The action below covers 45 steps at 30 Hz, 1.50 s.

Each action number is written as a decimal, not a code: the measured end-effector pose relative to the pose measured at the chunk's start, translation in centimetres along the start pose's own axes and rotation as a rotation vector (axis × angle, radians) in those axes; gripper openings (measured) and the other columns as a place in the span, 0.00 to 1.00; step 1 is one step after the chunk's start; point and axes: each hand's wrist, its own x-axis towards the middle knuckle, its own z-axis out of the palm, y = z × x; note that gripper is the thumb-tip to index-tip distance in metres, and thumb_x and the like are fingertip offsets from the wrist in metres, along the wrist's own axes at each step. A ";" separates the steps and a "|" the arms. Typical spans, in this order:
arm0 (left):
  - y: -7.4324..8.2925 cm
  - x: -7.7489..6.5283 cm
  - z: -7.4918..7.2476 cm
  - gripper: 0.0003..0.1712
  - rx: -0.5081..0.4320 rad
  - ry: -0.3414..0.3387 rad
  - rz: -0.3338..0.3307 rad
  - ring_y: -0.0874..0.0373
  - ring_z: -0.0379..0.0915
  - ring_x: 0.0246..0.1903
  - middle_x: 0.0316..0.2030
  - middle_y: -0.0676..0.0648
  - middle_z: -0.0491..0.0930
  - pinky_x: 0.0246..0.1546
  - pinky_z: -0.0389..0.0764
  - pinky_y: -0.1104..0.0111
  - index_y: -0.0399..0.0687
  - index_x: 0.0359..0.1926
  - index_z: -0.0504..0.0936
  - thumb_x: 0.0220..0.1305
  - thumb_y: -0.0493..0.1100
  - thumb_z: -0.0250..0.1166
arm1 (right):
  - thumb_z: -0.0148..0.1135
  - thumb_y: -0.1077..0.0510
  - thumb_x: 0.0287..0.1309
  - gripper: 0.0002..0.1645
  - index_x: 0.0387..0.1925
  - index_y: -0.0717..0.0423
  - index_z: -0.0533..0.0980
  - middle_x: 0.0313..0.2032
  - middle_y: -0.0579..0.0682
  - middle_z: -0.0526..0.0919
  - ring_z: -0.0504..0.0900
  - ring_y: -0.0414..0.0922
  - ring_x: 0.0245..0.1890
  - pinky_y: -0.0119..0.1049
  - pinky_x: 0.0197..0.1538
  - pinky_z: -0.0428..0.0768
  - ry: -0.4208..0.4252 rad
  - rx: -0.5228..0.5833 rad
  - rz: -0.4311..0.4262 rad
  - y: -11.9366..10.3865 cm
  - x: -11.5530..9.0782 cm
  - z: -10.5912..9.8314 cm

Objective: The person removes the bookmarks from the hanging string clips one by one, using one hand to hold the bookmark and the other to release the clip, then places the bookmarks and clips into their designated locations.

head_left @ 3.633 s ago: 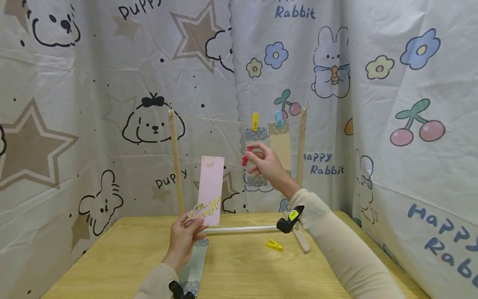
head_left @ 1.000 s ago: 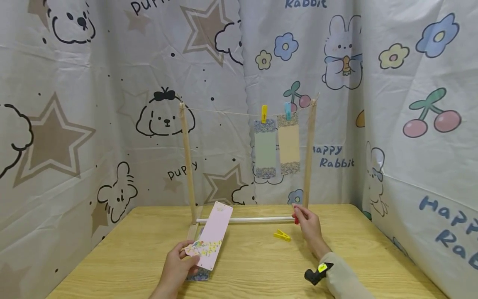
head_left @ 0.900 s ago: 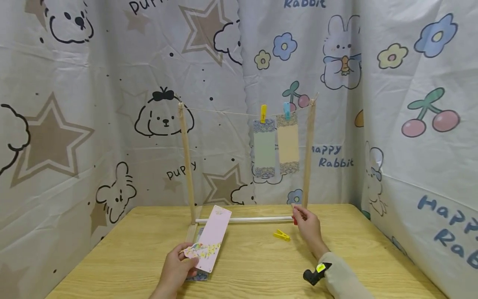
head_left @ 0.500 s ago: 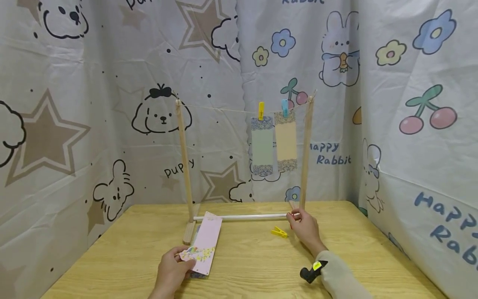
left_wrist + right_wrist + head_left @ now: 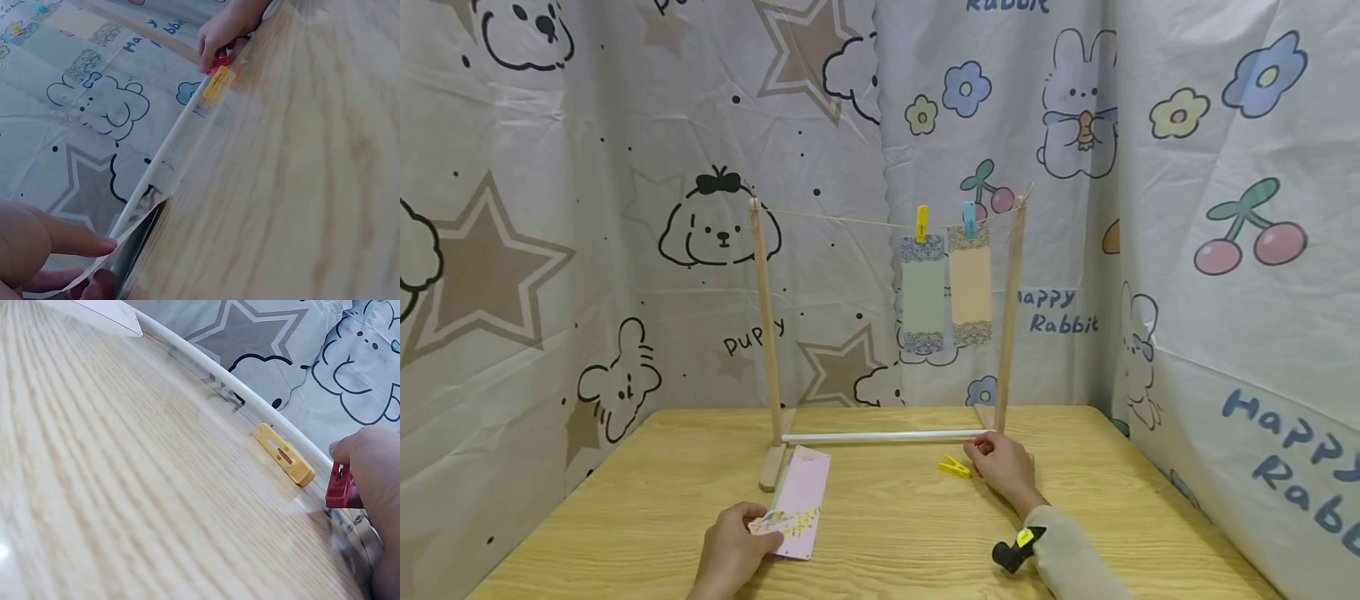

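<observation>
Low over the pale wood-grain worktop [image 5: 880,542], the left hand [image 5: 730,542] pinches a pink rectangular card with yellow blossom [image 5: 801,492] by its printed lower end, thumb on top and the other fingers at the edge and beneath. That grip leaves most of the card's face uncovered, presumably so that its plain upper end stays free. Just under it, the left wrist view shows the edge of a muted green card [image 5: 130,250]; whether the two touch, I cannot tell.

The right hand [image 5: 1003,468] is near the foot of the right wooden post [image 5: 1012,308], its fingers gripping a small red plastic clip [image 5: 339,486] beside the white rod [image 5: 887,436] that joins the two posts. A loose yellow plastic clip [image 5: 953,467] lies on the worktop just beside that hand, probably set there to be within easy reach.

Above, a thin string [image 5: 835,218] runs from the left wooden post [image 5: 764,325] to the right one. On it, a second yellow clip [image 5: 922,223] holds a green card with patterned ends [image 5: 922,296], and a light-blue clip [image 5: 970,218] a cream card with patterned ends [image 5: 972,287]. Each is clipped at its top, seemingly so that it hangs upright, face forward.
</observation>
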 end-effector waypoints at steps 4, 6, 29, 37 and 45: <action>-0.1 0.1 -0.1 0.27 0.048 -0.006 0.009 0.42 0.78 0.43 0.42 0.37 0.82 0.46 0.80 0.46 0.27 0.49 0.82 0.49 0.38 0.79 | 0.72 0.45 0.64 0.12 0.38 0.48 0.86 0.30 0.41 0.84 0.82 0.44 0.33 0.49 0.38 0.75 0.001 -0.029 -0.013 0.0 -0.1 0.2; -0.2 0.1 -0.1 0.27 0.055 -0.012 0.006 0.41 0.78 0.44 0.42 0.38 0.82 0.48 0.80 0.46 0.27 0.49 0.83 0.50 0.38 0.80 | 0.72 0.46 0.63 0.12 0.38 0.49 0.87 0.30 0.41 0.84 0.82 0.45 0.32 0.49 0.38 0.75 0.008 -0.037 -0.020 0.1 -0.2 0.2; -0.2 0.2 -0.3 0.24 0.259 -0.079 0.102 0.44 0.75 0.38 0.37 0.41 0.79 0.40 0.81 0.46 0.30 0.46 0.82 0.53 0.42 0.78 | 0.78 0.47 0.55 0.19 0.46 0.52 0.87 0.26 0.41 0.78 0.78 0.48 0.34 0.51 0.40 0.70 -0.026 -0.137 -0.037 -0.2 -0.4 0.3; -0.2 -0.1 -0.4 0.23 0.260 -0.081 0.095 0.47 0.73 0.37 0.36 0.43 0.77 0.38 0.80 0.48 0.32 0.46 0.81 0.55 0.43 0.77 | 0.76 0.48 0.57 0.20 0.48 0.53 0.86 0.28 0.42 0.80 0.80 0.49 0.35 0.51 0.39 0.70 -0.014 -0.116 -0.048 -0.5 -0.5 0.2; 0.8 0.1 -0.5 0.20 0.109 0.036 0.156 0.48 0.78 0.37 0.43 0.41 0.79 0.35 0.82 0.53 0.35 0.51 0.83 0.64 0.44 0.74 | 0.68 0.57 0.66 0.17 0.52 0.61 0.83 0.38 0.53 0.84 0.80 0.51 0.37 0.42 0.38 0.76 0.125 0.239 0.084 -0.6 0.6 -0.6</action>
